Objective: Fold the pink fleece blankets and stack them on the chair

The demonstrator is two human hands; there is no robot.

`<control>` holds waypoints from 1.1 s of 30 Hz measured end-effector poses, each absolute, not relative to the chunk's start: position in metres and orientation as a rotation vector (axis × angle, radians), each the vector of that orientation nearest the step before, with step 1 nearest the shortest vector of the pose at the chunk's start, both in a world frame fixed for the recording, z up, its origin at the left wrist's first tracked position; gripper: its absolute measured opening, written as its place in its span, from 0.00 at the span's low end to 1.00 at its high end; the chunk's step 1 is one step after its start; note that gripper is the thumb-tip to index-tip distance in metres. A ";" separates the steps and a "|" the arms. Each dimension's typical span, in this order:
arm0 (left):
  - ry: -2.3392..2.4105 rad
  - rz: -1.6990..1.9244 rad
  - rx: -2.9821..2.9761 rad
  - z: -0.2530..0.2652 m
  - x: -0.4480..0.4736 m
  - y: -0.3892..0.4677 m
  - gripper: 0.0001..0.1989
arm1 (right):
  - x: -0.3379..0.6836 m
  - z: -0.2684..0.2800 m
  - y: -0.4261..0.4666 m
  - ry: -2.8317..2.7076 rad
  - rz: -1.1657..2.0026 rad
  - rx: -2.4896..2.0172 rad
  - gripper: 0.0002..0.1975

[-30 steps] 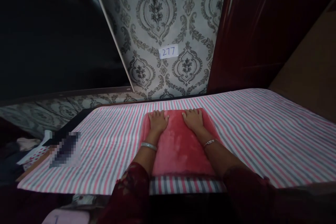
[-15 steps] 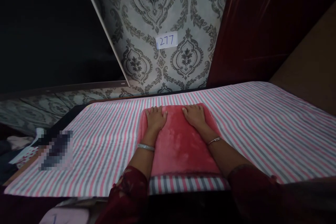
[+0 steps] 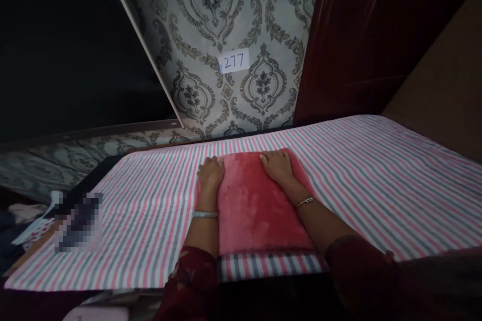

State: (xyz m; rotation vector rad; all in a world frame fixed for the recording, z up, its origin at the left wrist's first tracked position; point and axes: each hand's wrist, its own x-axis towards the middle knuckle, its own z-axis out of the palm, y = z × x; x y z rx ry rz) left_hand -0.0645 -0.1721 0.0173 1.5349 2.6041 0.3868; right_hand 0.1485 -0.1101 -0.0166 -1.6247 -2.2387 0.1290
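A folded red plush cloth (image 3: pixel 259 205) lies flat on a striped cloth (image 3: pixel 150 210) in pink, grey and white. My left hand (image 3: pixel 210 173) rests at its far left corner, fingers stretched forward over the edge, with a pale bangle on the wrist. Palm down near the far right corner, my right hand (image 3: pixel 277 164) presses on the plush with fingers extended; a thin metal bracelet circles that wrist. Neither hand grips anything. The plush's left edge is partly covered by my left hand and forearm.
A large dark screen (image 3: pixel 75 50) stands at the back left. Behind the surface are patterned wallpaper (image 3: pixel 211 5) with a "277" label (image 3: pixel 234 60) and a glossy dark red panel (image 3: pixel 350 50). Assorted fabric (image 3: pixel 26 215) lies at the far left, beside a pixelated patch.
My left hand has slid left, from on top of the plush to its left edge. The right hand stays in nearly the same place. The view has shifted slightly.
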 end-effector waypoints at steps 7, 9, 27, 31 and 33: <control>2.657 0.452 1.568 0.020 -0.073 -0.180 0.25 | 0.148 -0.014 -0.112 -2.212 0.172 -1.637 0.25; 2.722 0.470 1.627 0.026 -0.062 -0.181 0.25 | 0.147 -0.013 -0.114 -2.215 0.155 -1.644 0.25; 2.174 0.331 2.191 0.000 0.041 -0.162 0.35 | 0.149 -0.018 -0.120 -2.289 0.034 -1.609 0.20; 2.357 0.108 2.059 0.014 -0.007 -0.159 0.35 | 0.148 -0.014 -0.121 -2.250 0.047 -1.622 0.22; 2.452 0.052 1.972 0.017 -0.035 -0.161 0.35 | 0.148 -0.014 -0.120 -2.239 0.053 -1.616 0.22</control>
